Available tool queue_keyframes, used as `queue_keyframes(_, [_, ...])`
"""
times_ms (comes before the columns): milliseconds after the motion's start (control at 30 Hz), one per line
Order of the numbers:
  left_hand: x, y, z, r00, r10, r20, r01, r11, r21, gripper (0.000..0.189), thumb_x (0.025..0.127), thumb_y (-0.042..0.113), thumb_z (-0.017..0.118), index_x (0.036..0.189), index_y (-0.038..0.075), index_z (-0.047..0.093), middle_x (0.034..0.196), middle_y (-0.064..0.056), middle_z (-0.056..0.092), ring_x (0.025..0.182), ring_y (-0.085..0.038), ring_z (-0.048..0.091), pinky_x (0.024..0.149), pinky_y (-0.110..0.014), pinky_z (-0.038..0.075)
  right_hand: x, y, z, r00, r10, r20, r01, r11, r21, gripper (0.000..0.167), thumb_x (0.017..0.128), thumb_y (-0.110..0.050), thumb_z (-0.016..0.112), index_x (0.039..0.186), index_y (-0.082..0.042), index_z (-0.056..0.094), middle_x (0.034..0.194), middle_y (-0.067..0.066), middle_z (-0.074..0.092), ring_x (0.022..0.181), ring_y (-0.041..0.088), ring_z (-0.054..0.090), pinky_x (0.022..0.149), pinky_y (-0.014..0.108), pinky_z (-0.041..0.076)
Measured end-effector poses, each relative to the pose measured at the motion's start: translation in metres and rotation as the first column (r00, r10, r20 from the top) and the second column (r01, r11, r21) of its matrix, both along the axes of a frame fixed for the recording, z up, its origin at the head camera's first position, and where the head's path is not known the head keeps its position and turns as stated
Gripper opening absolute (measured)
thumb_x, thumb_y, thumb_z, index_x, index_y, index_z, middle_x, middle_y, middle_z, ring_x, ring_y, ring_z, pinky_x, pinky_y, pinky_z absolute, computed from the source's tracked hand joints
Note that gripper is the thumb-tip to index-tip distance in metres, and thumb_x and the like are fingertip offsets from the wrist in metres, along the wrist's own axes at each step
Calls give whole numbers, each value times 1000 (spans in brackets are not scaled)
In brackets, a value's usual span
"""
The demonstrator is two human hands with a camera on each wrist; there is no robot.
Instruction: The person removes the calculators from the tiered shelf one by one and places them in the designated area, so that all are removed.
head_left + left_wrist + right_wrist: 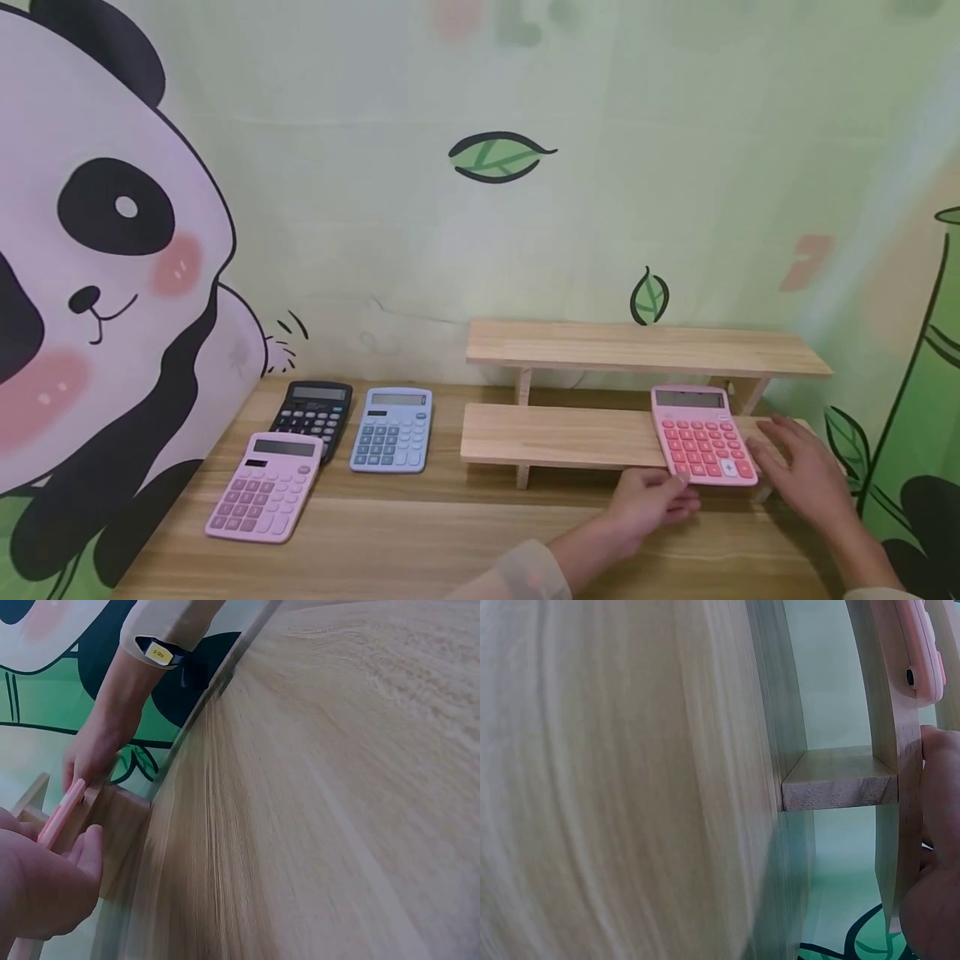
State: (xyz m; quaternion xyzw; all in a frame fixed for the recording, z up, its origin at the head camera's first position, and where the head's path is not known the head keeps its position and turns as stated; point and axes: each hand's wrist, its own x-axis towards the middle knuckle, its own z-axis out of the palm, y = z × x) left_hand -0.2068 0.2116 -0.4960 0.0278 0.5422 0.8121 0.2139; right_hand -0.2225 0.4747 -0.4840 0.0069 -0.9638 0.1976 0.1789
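Observation:
A coral-pink calculator (697,421) leans face up at the right part of the lower wooden shelf (562,433), its bottom edge jutting past the shelf's front. My left hand (645,504) pinches its lower left corner, thumb on the front face and fingers underneath. In the left wrist view the calculator (61,814) appears edge-on between thumb and fingers. My right hand (806,475) is at the calculator's right side, fingers loosely extended over the shelf end. From the right wrist, the calculator's rounded corner (928,686) shows just above that hand (941,817).
An upper wooden shelf (645,346) stands behind the lower one. To the left on the wooden table (420,550) lie a lilac calculator (262,492), a black calculator (315,408) partly behind it, and a blue calculator (392,429). A panda-printed backdrop (360,208) hangs behind.

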Motion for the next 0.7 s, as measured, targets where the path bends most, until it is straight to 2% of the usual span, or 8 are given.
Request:
queue_keyframes(200, [-2,3,-3,1000,18,16,-18,1000,7,13,103,8,67,105,-3,74,95,-21,77,93,-33,78,86,-40,65,-1,2,-2,1000,-1,3,1,1000,3,62,110,-43,55,140,11,56,149,43,42,134,66,37,103,82,30])
queue_keyframes(433, [-5,-2,-6,1000,3,11,-3,999,45,15,104,10,67,109,-2,75,96,-21,78,95,-32,79,86,-39,65,0,0,-1,1000,1,-3,-1,1000,-5,61,110,-42,56,140,11,56,150,43,42,135,66,36,104,82,29])
queue_keyframes(700, [4,-21,-2,1000,-3,24,1,998,57,17,104,9,66,110,-5,73,98,-21,78,97,-33,78,86,-36,65,0,1,-2,1000,0,-19,0,1000,-4,60,109,-41,57,139,11,57,149,43,42,134,66,37,104,82,30])
